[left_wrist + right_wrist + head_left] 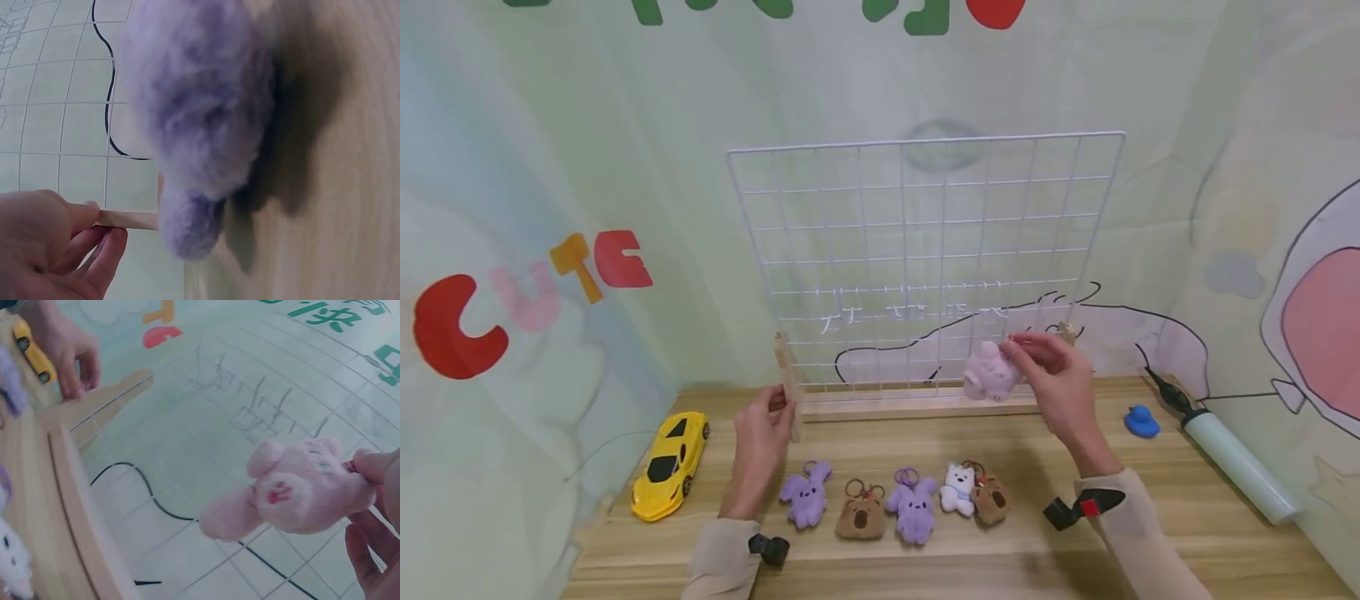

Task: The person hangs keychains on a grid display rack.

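My right hand point(1063, 387) pinches a pink plush keychain point(991, 372) near its top, holding it up before the lower right part of a white wire grid rack point(902, 223). Seen from the right wrist, the plush point(290, 500) hangs sideways with the fingertips on its end. With thumb and fingers, my left hand point(762, 433) grips the wooden side foot point(787, 383) at the rack's left. White hooks point(913, 310) hang in a row on the grid. A fuzzy purple plush point(200, 100) fills much of the left wrist view, close to that camera.
Along the table point(700, 567) lie purple bunny keychains point(915, 510), brown plush keychains point(861, 518) and a white plush keychain point(958, 490). A yellow toy car point(670, 467) is at the left. On the right are a blue rubber duck point(1141, 422) and a pump point(1240, 467).
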Tool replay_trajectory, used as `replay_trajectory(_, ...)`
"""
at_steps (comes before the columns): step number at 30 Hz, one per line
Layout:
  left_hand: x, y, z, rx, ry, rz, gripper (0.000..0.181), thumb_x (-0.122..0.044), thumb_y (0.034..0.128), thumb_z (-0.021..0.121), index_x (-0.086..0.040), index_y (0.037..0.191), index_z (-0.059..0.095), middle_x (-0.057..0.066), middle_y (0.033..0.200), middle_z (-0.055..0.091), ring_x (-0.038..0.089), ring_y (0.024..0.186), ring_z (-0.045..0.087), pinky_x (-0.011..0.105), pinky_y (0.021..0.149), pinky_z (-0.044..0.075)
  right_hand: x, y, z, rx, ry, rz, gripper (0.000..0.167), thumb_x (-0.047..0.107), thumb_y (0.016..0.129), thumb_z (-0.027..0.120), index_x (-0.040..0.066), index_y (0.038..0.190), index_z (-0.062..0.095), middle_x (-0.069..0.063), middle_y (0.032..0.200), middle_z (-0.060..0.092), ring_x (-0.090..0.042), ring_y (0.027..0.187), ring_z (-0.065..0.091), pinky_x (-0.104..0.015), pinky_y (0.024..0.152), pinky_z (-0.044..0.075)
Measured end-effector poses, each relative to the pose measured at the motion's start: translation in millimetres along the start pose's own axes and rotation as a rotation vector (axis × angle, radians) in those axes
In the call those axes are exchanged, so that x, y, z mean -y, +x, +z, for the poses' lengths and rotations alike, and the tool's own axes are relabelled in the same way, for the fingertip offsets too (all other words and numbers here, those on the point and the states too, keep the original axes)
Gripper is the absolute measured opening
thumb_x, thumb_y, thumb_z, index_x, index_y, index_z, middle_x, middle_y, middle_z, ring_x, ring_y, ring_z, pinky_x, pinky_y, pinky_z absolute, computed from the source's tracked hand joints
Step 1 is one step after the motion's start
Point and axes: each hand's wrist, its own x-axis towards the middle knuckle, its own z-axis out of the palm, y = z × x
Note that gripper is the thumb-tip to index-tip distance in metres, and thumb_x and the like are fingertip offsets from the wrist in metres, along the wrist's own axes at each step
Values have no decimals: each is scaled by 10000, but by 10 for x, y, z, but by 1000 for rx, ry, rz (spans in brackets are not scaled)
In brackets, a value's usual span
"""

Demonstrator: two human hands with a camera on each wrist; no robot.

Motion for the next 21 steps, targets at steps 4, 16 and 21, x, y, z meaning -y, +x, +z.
replay_trajectory(4, 6, 3, 15, 9, 4, -10, 335, -47, 1070, 667, 60, 1385, 630, 286, 1306, 730, 429, 1200, 743, 513, 977, 670, 55, 72, 6, -88, 40, 33, 271, 236, 1025, 777, 84, 1250, 771, 137, 1066, 831, -73, 939, 768, -136, 827, 646)
replay_trajectory(16, 15, -2, 13, -11, 17, 2, 321, -40, 1067, 669, 74, 1365, 634, 292, 1279, 738, 431, 1170, 756, 519, 964, 670, 91, 165, 118, -85, 102, 27, 281, 214, 1025, 776, 49, 1251, 767, 141, 1051, 832, -82, 956, 775, -135, 857, 643)
replay_trajectory(21, 15, -2, 21, -14, 14, 7, 315, -43, 1061, 681, 73, 1351, 642, 282, 1263, 747, 410, 1153, 765, 502, 963, 672, 85, 177, 143, -86, 132, 19, 255, 170, 1027, 769, 21, 1234, 763, 157, 1025, 828, -90, 944, 772, -141, 848, 647)
